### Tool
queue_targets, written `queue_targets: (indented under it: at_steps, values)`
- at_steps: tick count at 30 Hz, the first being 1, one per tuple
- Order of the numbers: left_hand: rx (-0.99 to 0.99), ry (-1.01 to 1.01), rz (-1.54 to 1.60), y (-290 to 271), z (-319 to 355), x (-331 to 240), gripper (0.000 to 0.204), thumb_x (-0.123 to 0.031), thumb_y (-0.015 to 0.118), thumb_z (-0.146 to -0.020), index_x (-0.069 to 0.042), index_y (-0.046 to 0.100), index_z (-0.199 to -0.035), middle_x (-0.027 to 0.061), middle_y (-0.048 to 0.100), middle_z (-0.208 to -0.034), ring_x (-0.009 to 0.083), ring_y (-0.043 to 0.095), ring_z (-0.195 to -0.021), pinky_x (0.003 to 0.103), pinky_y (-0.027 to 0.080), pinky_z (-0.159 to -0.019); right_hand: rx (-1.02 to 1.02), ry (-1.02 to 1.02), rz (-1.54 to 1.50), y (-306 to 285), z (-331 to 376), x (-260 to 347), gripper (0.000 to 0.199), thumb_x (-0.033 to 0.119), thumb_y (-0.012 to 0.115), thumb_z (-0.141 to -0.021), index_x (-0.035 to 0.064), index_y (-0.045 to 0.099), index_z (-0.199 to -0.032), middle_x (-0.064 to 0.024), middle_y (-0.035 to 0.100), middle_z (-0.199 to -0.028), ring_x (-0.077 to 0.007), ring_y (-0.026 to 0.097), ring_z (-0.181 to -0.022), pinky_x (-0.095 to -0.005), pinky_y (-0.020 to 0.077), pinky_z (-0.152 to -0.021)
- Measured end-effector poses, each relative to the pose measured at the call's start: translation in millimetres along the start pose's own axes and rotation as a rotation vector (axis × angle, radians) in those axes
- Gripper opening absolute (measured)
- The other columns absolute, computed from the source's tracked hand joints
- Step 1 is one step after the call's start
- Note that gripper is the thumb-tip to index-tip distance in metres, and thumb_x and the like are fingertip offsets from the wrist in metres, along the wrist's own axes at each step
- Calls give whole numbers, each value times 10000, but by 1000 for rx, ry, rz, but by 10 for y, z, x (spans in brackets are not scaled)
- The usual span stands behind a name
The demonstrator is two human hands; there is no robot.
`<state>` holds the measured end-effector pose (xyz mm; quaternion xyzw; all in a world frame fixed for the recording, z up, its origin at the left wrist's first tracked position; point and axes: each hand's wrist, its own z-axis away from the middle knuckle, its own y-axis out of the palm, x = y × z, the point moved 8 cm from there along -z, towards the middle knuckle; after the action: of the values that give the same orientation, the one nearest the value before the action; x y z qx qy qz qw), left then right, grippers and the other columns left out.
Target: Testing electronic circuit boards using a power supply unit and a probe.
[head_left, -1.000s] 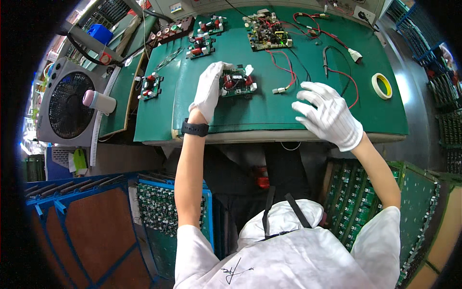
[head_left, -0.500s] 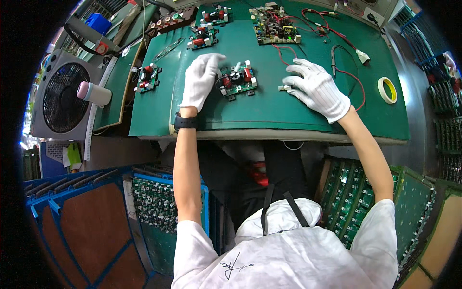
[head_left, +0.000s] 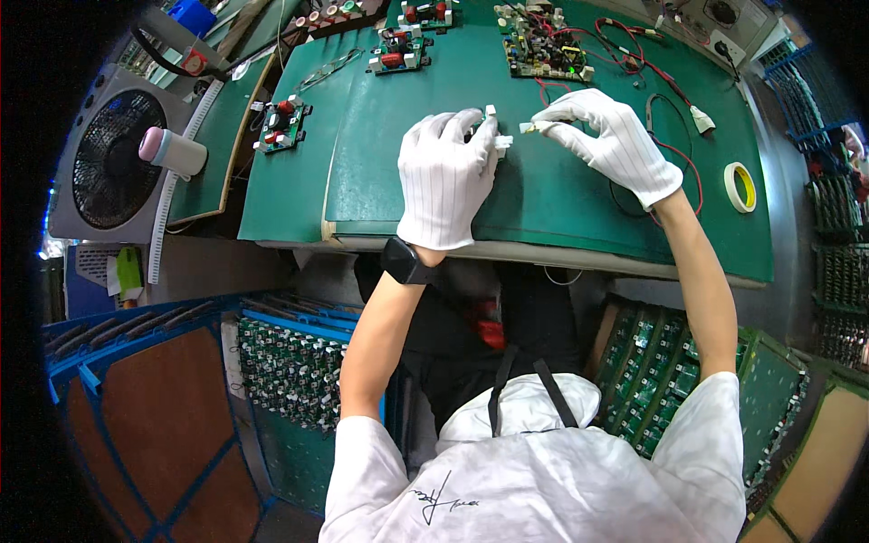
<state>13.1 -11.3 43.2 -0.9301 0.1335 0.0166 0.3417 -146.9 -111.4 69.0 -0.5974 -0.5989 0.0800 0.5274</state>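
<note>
My left hand point(head_left: 444, 176), in a white striped glove, is closed over a small circuit board, its fingers bent down around it. Most of that board is hidden; white connector blocks point(head_left: 503, 142) stick out past the fingertips. My gloved right hand point(head_left: 605, 149) pinches a small white plug point(head_left: 530, 128) between thumb and forefinger, a short gap to the right of the board. Farther back on the green mat point(head_left: 371, 127) lie a similar board with red parts point(head_left: 398, 56) and another point(head_left: 424, 14) behind it. One more board point(head_left: 282, 125) rests at the left.
A larger wired board point(head_left: 546, 47) stands at the back, with red and black cables point(head_left: 641, 56) beside it. A roll of tape point(head_left: 740, 187) lies at the right. At the left are a fan point(head_left: 118, 154) and a pink-capped cup point(head_left: 172, 151). Racks of boards point(head_left: 294, 371) flank my legs.
My left hand has moved right, from beside the board to over it, closing around it. My right hand has lifted the white plug off the mat and drawn it toward the board.
</note>
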Motion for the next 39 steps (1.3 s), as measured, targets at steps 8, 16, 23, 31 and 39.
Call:
queue_targets:
  at_steps: [8,16,23,31,39]
  values:
    - [-9,-15,-46,37,31,-20,467,-130,790,-796,-225,717,-1248,19,737,-1099,284,702,-971,437,561,-878,26,-80,189,86,25,88,191,249,765,-925,90,795,-1025,-105,759,-979,-295,700,-947,-387,559,-862]
    - [9,-3,-75,64,15,-50,352,-183,788,-836,-183,730,-1184,23,737,-1070,278,707,-944,450,572,-881,22,-46,143,103,31,37,192,241,761,-931,81,794,-1031,-111,761,-987,-302,702,-945,-385,561,-861]
    - [65,-9,-98,76,4,-72,342,-197,793,-837,-163,731,-1172,19,737,-1047,277,707,-925,445,571,-878,34,-59,146,101,43,39,195,232,760,-935,74,789,-1046,-118,763,-994,-306,707,-957,-391,565,-867]
    - [96,24,-155,88,-82,-146,153,-173,759,-859,-111,776,-998,33,732,-957,248,701,-890,413,568,-810,29,-116,214,99,-12,110,197,243,762,-932,81,790,-1041,-111,759,-990,-303,703,-950,-391,567,-863]
    - [50,38,-101,130,-101,-188,77,-144,742,-861,-94,764,-915,22,743,-980,231,695,-829,392,563,-744,18,-121,201,106,-48,73,228,266,755,-940,61,784,-1035,-126,740,-979,-310,700,-944,-396,567,-855]
